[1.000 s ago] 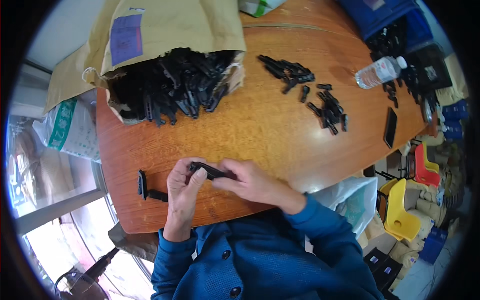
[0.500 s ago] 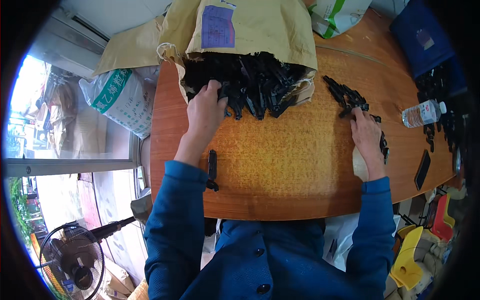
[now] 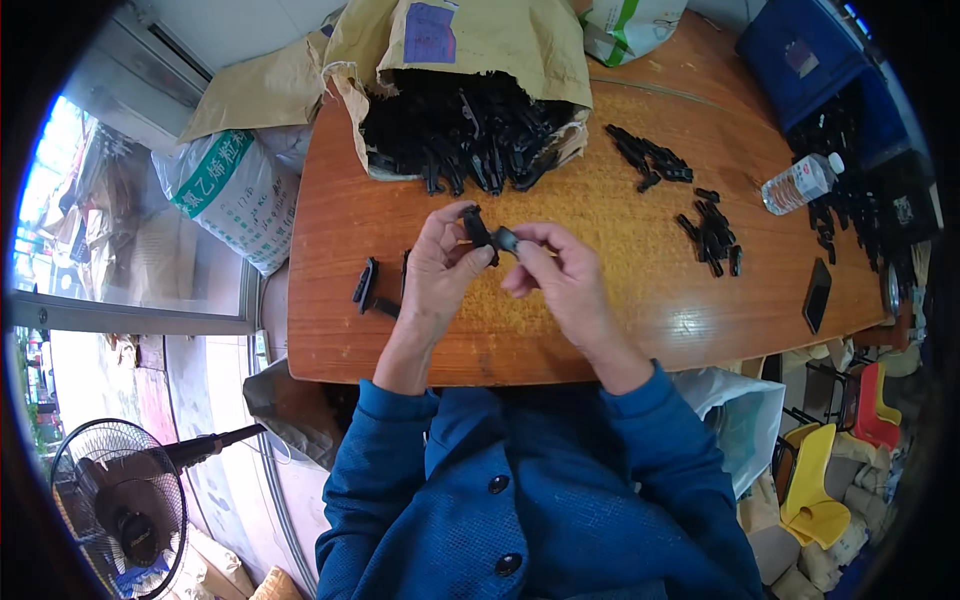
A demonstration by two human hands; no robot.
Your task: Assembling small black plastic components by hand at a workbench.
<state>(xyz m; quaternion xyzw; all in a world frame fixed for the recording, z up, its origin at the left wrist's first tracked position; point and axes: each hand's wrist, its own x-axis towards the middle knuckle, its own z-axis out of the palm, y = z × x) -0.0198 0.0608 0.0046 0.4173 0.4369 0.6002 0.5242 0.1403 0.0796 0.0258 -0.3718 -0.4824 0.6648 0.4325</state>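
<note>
Left hand (image 3: 432, 280): thumb and fingers clamped on 1 black part (image 3: 474, 226), long axis running mostly away from the body. Right hand (image 3: 568, 282): thumb and fingers pinched on 1 small dark piece (image 3: 507, 240), immediately right of the part; blur leaves contact between the 2 unconfirmed. Loose black components (image 3: 366, 285) lie on the table (image 3: 550, 345), left of the left hand. Beyond, a paper sack (image 3: 500, 40) faces the hands, mouth full; rightward, a farther pile (image 3: 655, 160), a nearer pile (image 3: 711, 240) and a bottle (image 3: 798, 187).
</note>
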